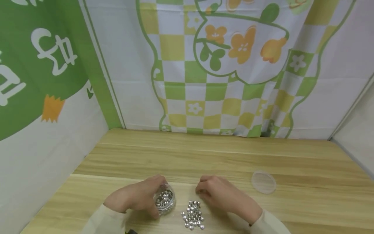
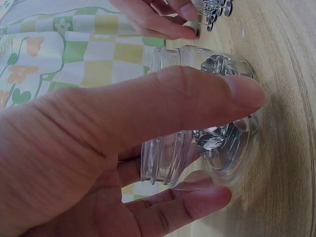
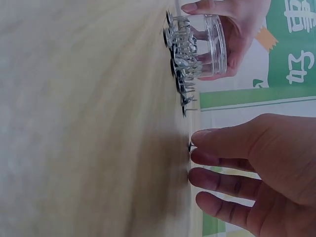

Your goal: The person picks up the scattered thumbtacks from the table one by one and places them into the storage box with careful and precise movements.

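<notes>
My left hand (image 1: 140, 196) grips a clear round jar (image 2: 168, 160) that stands upright on the table, thumb on one side and fingers on the other. Silver thumbtacks (image 2: 212, 140) fill its lower part, and its mouth is uncovered. Right of the jar lies a cluster of loose thumbtacks (image 1: 193, 215), heads down with pins up in the right wrist view. Just beyond the cluster, my right hand (image 1: 220, 194) is down at the tabletop. Its thumb and index finger pinch a small dark thumbtack (image 3: 190, 146), mostly hidden by the fingertips.
A clear round lid (image 1: 263, 182) lies flat to the right of my right hand. The wooden table (image 1: 181, 156) ends at a patterned curtain (image 1: 195, 84) behind, with cloth walls at both sides. A small dark object (image 1: 132, 231) shows at the bottom edge by the left sleeve.
</notes>
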The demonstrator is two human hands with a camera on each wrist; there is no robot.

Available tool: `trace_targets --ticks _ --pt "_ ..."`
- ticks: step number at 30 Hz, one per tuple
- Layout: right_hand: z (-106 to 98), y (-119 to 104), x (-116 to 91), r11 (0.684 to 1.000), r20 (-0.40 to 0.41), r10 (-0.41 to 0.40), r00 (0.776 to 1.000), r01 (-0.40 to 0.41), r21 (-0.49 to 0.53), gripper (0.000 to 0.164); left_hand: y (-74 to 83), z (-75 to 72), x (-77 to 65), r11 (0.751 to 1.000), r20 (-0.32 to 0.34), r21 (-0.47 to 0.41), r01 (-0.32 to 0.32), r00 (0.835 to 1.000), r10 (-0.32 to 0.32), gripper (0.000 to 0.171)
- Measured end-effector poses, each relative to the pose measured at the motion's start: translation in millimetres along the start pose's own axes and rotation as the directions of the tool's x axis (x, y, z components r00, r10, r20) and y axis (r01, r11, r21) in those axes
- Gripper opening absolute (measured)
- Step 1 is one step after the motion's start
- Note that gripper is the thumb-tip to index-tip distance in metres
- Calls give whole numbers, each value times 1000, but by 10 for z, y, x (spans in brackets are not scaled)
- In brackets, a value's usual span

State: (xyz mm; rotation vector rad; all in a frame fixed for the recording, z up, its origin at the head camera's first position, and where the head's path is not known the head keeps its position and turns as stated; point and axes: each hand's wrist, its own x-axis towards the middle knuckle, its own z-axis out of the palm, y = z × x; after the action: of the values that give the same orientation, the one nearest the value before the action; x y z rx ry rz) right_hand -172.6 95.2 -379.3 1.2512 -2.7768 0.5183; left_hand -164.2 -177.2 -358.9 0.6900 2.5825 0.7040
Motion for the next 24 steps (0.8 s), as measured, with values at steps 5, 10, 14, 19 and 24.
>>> trace_targets --ticks 5,10,14,19,24 --pt "9 38 10 1000 13 6 1000 -6 28 11 12 -7 -7 999 -6 -30 13 1000 -14 70" --pt "10 52 7 998 20 12 1000 -14 55 10 25 -3 -4 999 2 -43 16 1000 -16 70" --pt "14 67 9 997 26 20 999 -22 74 8 14 -1 -12 999 -1 -36 11 1000 -11 70" --pt "16 78 15 996 24 26 999 -28 86 11 -3 3 -12 999 2 -36 9 1000 -9 70" --pt "1 80 -2 996 16 43 999 -44 72 18 -9 9 -1 1000 5 -26 10 1000 -10 70"
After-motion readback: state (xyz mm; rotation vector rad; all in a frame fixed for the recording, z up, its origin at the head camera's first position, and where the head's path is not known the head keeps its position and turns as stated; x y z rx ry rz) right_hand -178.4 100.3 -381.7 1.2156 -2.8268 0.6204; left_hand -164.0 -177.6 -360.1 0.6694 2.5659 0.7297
